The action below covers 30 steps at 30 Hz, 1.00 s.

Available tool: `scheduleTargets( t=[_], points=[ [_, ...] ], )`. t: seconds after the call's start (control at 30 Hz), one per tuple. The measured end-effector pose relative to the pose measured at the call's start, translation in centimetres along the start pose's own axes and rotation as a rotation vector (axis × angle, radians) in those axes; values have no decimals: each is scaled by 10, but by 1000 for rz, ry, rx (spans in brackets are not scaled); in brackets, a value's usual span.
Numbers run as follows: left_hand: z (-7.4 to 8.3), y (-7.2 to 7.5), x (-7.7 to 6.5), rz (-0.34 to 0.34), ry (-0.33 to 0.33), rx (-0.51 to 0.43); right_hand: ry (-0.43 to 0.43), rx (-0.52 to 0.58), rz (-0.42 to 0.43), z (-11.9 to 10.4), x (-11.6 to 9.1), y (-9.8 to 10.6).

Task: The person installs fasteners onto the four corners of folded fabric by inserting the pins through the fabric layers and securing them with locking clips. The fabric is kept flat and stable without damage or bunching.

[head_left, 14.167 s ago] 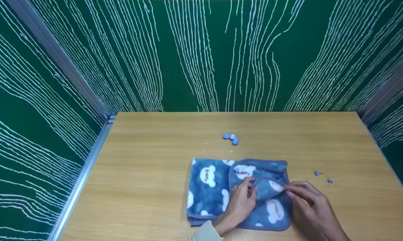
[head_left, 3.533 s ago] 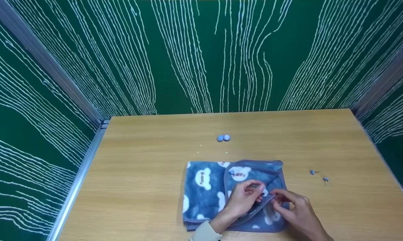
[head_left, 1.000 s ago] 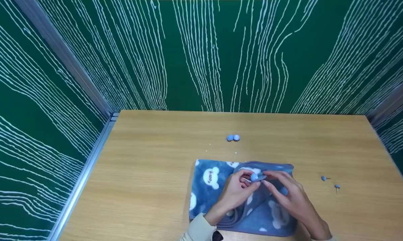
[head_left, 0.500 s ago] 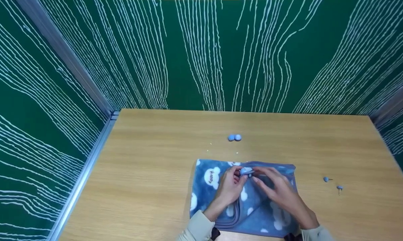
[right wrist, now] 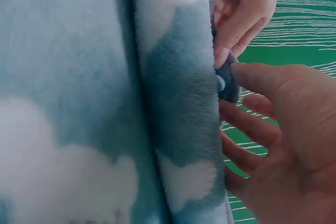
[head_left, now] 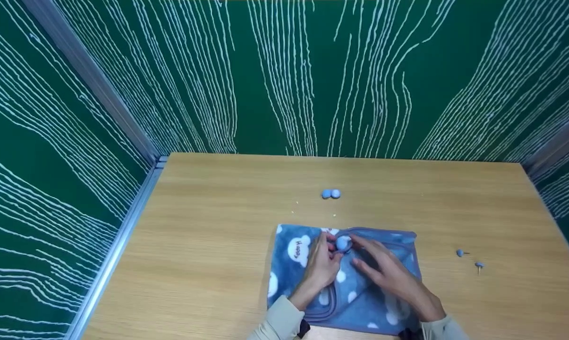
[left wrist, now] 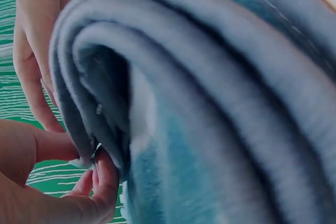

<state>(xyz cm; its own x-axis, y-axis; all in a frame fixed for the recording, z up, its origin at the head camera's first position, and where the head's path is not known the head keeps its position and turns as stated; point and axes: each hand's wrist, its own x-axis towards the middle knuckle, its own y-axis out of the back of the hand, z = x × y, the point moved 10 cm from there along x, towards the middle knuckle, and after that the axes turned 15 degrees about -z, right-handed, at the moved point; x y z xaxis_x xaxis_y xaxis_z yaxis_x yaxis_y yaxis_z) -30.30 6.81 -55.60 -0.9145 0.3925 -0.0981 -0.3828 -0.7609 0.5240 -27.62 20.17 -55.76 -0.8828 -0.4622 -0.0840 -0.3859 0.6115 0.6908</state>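
A folded blue fleece blanket (head_left: 289, 274) with white bear shapes lies on the table under both hands. My left hand (head_left: 321, 264) pinches its upper layer's edge; in the left wrist view, thumb and fingers grip the bordered fold (left wrist: 73, 77). A round light-blue cap (head_left: 343, 243) sits at that edge between the two hands. My right hand (head_left: 388, 271) has its fingers spread at the cap's right side, thumb apart from the index finger. In the right wrist view, its thumb touches a dark disc-shaped piece (right wrist: 228, 80) at the blanket edge. Whether a pin passes through the cloth is hidden.
Two round blue caps (head_left: 331, 193) lie side by side behind the blanket. To the right are two blue-headed pins (head_left: 460, 253) with bare metal points. Tiny white bits (head_left: 334, 215) dot the wooden table (head_left: 208, 236). Green walls with white lines enclose it.
One of three caps behind the blanket has left that group. The raised edge has shifted away from me with a cap at it. Over the last half second my right fingers have loosened and spread.
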Motion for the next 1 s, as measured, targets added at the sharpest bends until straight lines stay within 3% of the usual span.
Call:
scheduleTargets(
  t=[0.2,0.67,1.0],
  points=[
    [-3,-1,0,-9,28,-28,-9,18,-38,3,-1,-4],
    [5,0,-4,23,-28,-20,16,41,1,2,-10,1],
    [22,10,-11,148,-63,62,42,-32,79,2,-20,12]
  ],
)
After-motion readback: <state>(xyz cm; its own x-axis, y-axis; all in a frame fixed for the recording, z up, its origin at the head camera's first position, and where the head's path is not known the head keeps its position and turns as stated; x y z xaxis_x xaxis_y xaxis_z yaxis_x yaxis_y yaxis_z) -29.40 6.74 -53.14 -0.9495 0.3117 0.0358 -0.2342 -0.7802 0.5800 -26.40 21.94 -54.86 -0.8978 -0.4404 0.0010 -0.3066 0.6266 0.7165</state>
